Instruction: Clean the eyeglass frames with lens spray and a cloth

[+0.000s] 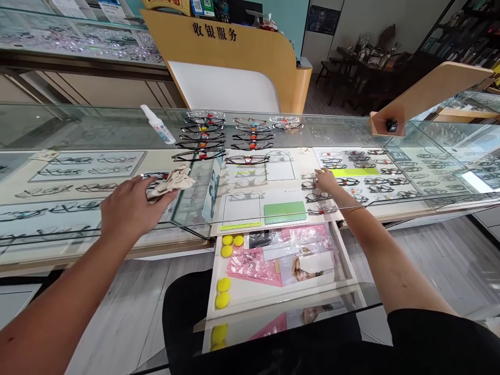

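My left hand (128,205) is closed around a crumpled beige cloth (172,181) over the glass counter, left of centre. Dark glasses frames lie under or beside that cloth, partly hidden. On the right, my right hand (325,180) reaches to the counter at a pair of glasses (309,184); its fingertips are small and whether they grip the frame is unclear. Between the hands, folded glasses (202,155) lie in two stacked columns, with more pairs (287,125) behind. A white spray bottle (159,125) lies tilted at the back left.
Below the counter (242,213), an open drawer (281,297) holds pink packets (253,265) and yellow round cases (222,300). A wooden mirror stand (425,94) rises at the back right. Beyond stands a wooden cashier desk (234,49).
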A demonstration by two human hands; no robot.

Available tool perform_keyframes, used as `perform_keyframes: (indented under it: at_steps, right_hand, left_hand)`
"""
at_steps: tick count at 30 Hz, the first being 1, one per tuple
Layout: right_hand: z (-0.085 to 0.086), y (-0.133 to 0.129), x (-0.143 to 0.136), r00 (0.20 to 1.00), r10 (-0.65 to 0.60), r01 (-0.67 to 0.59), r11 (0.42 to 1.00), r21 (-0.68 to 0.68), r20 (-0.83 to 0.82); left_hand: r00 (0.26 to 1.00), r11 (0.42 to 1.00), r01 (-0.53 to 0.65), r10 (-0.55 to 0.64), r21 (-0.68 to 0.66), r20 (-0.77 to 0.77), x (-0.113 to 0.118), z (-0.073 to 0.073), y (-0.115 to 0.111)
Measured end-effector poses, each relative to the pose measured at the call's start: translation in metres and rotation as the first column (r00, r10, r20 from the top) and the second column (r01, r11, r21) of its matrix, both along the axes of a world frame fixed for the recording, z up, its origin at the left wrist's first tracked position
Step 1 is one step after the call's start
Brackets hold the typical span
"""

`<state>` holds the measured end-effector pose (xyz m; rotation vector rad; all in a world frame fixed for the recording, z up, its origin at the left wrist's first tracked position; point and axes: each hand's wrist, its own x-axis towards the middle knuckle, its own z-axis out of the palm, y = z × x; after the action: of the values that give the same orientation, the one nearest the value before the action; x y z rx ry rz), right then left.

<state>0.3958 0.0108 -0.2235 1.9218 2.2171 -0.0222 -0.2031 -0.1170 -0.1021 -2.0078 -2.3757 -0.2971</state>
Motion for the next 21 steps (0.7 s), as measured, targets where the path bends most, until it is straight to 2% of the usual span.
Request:
perform_keyframes:
  at_steps: [5,12,17,21]
  right_hand:
    - [-0.010,0.013,-0.009,0.999,-0.031,0.030,0.998,-0.049,-0.009]
    - [-0.013,0.004,-0.012,0.997,-0.021,0.017,0.999,-0.048,-0.073]
    - [0.009,-0.013,-0.027,0.991,-0.017,0.019,1.000,0.015,-0.129]
    - [0.033,-0.041,-0.060,0.983,0.024,-0.020,1.000,0.021,-0.183]
  left_hand:
    - [1.000,1.000,-0.014,0.014,0.004,0.017,0.000,0.000,-0.001]
    - [1.000,1.000,-0.013,0.012,0.019,0.020,0.001,0.001,-0.001]
    - [1.000,1.000,-0.015,0.015,-0.005,0.018,0.001,0.001,0.000]
    - [1.000,1.000,-0.010,0.010,-0.014,0.003,0.001,0.002,0.000]
